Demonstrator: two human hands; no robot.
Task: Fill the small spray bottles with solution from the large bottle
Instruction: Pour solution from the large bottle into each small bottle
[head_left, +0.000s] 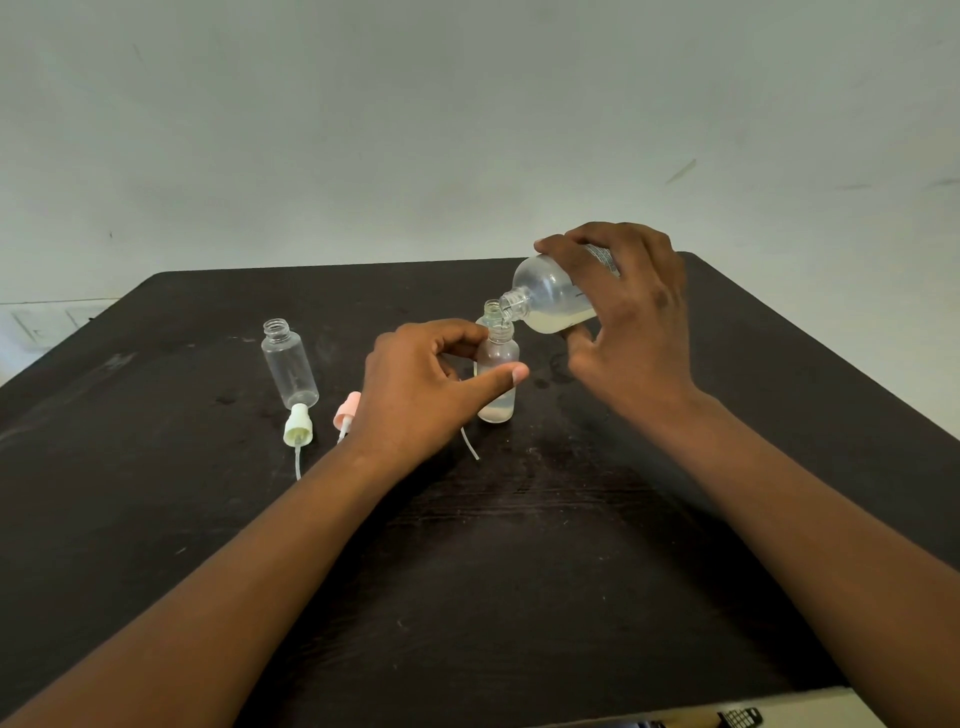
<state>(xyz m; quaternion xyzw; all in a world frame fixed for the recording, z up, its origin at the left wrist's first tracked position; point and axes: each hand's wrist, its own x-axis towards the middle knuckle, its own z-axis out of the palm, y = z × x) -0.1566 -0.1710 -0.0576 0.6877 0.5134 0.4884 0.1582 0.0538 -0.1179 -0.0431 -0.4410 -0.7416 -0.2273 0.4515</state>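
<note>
My right hand (631, 312) grips the large clear bottle (550, 299), tipped over with its open neck at the mouth of a small frosted bottle (497, 371). Pale yellowish liquid lies in the large bottle's lower side. A little liquid sits at the bottom of the small bottle, which stands upright on the dark table (467, 545). My left hand (423, 387) holds that small bottle between thumb and fingers. A second small bottle (289, 362), clear and uncapped, stands to the left.
A white spray cap (298, 427) with its dip tube lies in front of the left bottle. A pink spray cap (347, 410) lies beside my left wrist. Another thin tube (470, 447) shows below my left hand. A pale wall rises behind the table.
</note>
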